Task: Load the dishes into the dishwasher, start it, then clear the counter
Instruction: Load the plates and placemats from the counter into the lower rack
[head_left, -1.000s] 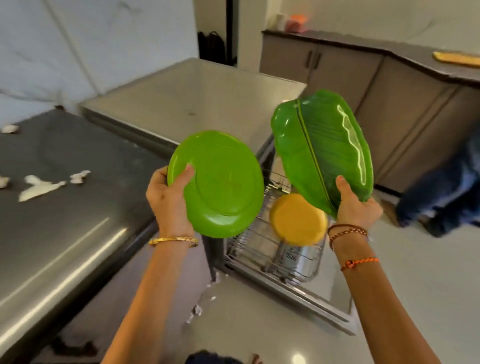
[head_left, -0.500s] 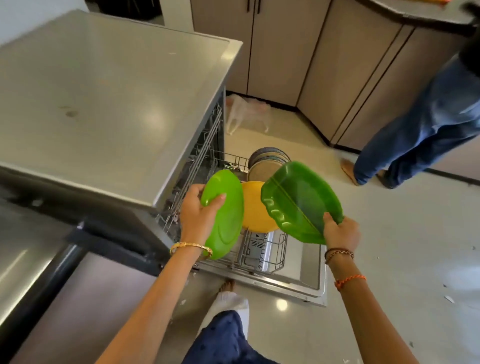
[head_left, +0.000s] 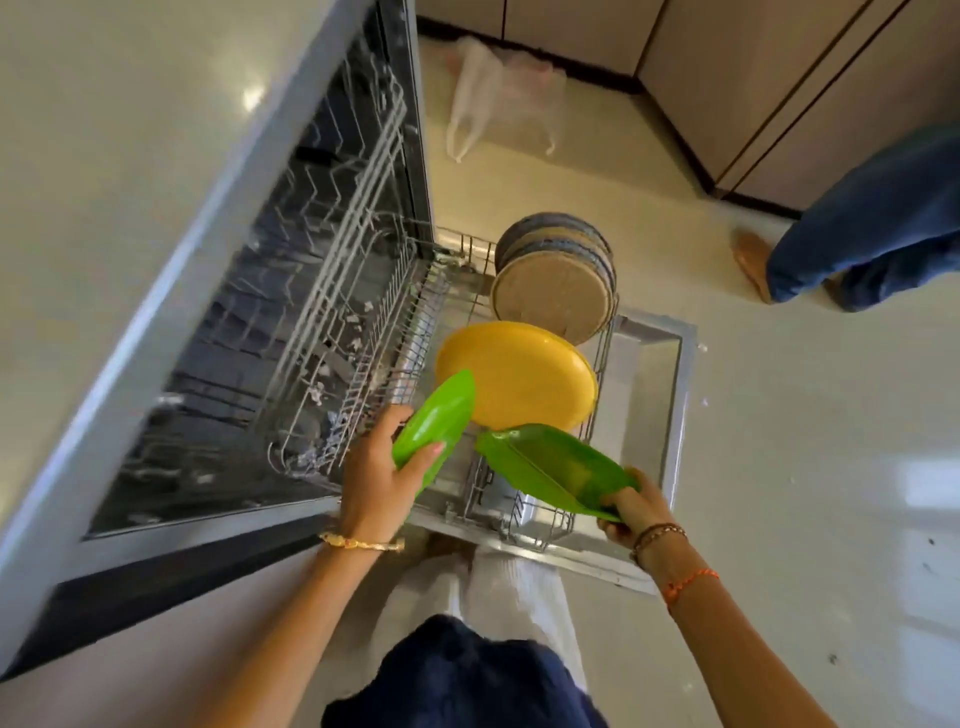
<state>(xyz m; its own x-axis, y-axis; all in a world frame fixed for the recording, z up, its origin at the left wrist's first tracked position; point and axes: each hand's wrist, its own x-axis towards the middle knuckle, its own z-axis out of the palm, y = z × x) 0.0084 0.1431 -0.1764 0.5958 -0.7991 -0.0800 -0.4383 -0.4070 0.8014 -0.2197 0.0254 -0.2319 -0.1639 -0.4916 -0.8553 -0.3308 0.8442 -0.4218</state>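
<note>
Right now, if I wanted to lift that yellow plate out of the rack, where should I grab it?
Probably pinch the yellow plate by its raised top rim, from above: it stands tilted in the lower rack, and green dishes crowd its near edge.

Both hands are lower now: the left hand (head_left: 375, 480) brings the round green plate (head_left: 435, 422) edge-on beside the yellow plate (head_left: 517, 375), the right hand (head_left: 631, 506) tips the leaf-shaped plate (head_left: 553, 467) flatter over the lower rack (head_left: 524, 514).

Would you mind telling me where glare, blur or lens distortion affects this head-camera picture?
Head view: glare spots on the steel counter top and bright patches on the floor; wide-angle bending skews the dishwasher; slight softness throughout, though the round green plate and yellow plate stay readable.
</note>
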